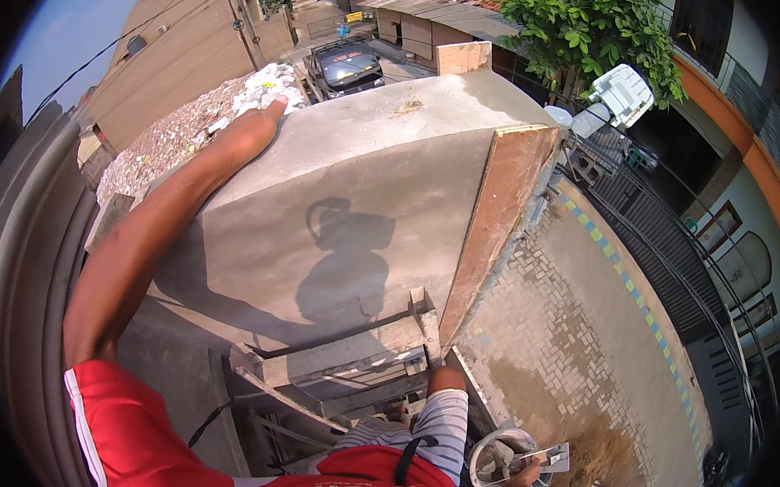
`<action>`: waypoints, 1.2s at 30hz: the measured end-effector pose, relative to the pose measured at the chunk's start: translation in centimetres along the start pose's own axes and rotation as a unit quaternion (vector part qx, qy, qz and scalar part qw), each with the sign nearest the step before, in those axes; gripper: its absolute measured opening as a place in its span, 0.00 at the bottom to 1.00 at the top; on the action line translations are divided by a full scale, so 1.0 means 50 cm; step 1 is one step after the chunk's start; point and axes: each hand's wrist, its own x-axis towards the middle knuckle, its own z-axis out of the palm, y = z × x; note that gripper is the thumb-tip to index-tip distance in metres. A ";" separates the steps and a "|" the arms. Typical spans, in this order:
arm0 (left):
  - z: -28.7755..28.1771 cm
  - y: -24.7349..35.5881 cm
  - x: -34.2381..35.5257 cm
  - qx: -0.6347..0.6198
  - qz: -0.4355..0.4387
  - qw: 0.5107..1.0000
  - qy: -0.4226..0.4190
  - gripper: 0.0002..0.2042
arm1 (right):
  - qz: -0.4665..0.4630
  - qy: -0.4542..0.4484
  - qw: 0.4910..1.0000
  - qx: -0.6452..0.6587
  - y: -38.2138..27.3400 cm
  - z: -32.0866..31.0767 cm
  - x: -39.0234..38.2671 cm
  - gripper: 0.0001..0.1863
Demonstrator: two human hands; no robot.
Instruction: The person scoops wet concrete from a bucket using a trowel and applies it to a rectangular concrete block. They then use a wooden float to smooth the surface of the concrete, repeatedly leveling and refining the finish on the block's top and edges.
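My left arm reaches up and forward, and my left hand (256, 133) lies open on the top edge of a grey plastered wall (351, 143). Low on the right, my right hand (524, 476) is closed around a plastering trowel (555, 457) with a flat metal blade. The trowel is over the mouth of a pale bucket (477, 452), which has grey mortar (495, 457) inside. A reddish wooden board (489, 223) stands along the wall's right edge. My shadow falls across the wall's smooth face.
Below the wall is a wooden scaffold (347, 357) near my legs. Far below on the right lies a paved yard (564, 317) beside a dark metal gate (649, 241). A floodlight (620, 95) juts out at the wall's right end. Rubble (173, 132) is heaped behind my left arm.
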 end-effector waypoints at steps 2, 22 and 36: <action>-0.035 0.014 0.006 0.026 -0.014 1.000 -0.004 0.41 | -0.010 0.017 1.000 0.015 -0.009 0.004 -0.006 0.12; -0.002 0.010 -0.040 0.052 -0.010 0.998 0.031 0.42 | 0.005 -0.024 1.000 -0.002 -0.092 0.173 0.024 0.11; 0.000 0.036 -0.061 -0.071 0.024 0.996 0.040 0.40 | -0.008 -0.118 0.993 0.015 -0.140 0.334 0.032 0.11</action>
